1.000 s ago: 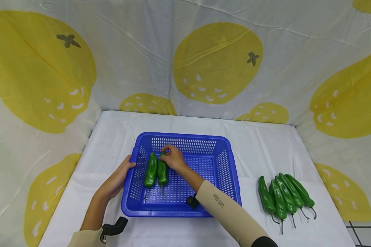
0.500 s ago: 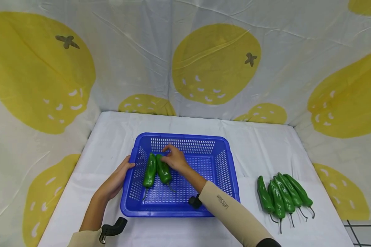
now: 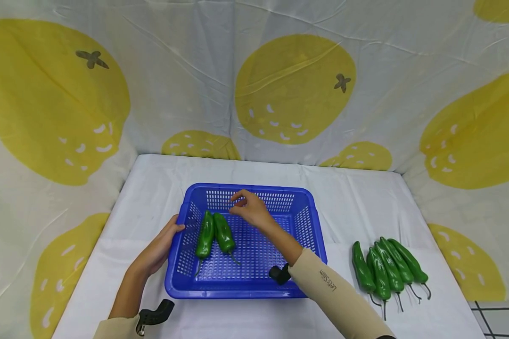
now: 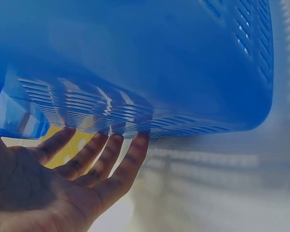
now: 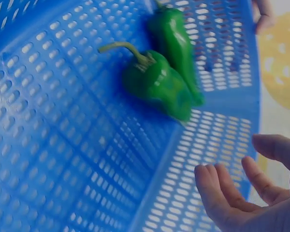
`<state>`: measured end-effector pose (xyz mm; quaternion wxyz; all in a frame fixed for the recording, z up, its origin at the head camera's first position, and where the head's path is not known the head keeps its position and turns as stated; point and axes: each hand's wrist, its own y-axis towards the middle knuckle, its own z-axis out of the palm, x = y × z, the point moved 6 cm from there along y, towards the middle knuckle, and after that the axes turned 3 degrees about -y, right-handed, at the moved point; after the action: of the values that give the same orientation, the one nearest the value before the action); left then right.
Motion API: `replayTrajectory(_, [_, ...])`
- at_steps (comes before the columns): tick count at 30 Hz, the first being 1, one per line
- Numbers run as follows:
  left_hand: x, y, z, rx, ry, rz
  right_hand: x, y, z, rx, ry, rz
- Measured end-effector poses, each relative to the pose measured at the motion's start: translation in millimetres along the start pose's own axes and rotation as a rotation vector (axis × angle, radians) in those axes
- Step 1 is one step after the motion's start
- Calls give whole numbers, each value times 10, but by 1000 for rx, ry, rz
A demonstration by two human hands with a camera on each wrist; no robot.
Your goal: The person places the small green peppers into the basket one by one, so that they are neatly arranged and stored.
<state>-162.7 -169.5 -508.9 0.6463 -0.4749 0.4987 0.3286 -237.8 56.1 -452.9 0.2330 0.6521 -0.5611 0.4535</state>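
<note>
Two green chili peppers, a left one (image 3: 205,234) and a right one (image 3: 224,234), lie side by side in the left part of a blue plastic basket (image 3: 246,294). Their stems point toward the person. My left hand (image 3: 161,245) holds the basket's left rim with its thumb over the edge. In the left wrist view its fingertips (image 4: 117,140) touch the slotted outer wall. Above the far part of the basket is my right hand (image 3: 254,209), loosely bent and holding nothing. The right wrist view shows both peppers apart from its fingers (image 5: 212,191).
Several more green chili peppers (image 3: 390,266) lie bunched on the white tablecloth (image 3: 348,188) right of the basket. A lemon-print cloth (image 3: 186,84) hangs behind and at both sides. The right forearm crosses the basket's right part.
My right hand has let go of the right pepper and lifted away, up and to the right. That pepper has tilted, its stem end shifting right. The left hand keeps its place on the rim.
</note>
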Motion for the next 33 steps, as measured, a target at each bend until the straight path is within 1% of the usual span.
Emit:
replayTrajectory(6, [-4,4,6,3,-4,-2,40,-122,-305,21,82,1])
replayTrajectory(10, [-8,4,8,3,-2,-1,3,-205,-538,23,126,-5])
replayTrajectory(14, [-10,1,4,1,0,0,-43,-284,-766,13,129,-9])
replayTrajectory(20, [-6,6,4,0,-8,-6,-139,-426,-1075,-16,96,-16])
replayTrajectory(23, [-7,9,5,3,-11,-7,-234,-510,-1221,-48,78,-21])
replayTrajectory(27, [-7,11,3,6,-9,-4,-408,-651,-1423,-122,84,-5])
replayTrajectory(31, [-1,10,-1,10,-8,-1,-588,-818,-1620,-197,84,38])
replayTrajectory(33, [2,7,-5,8,-7,-3,-684,-895,-1704,-222,62,69])
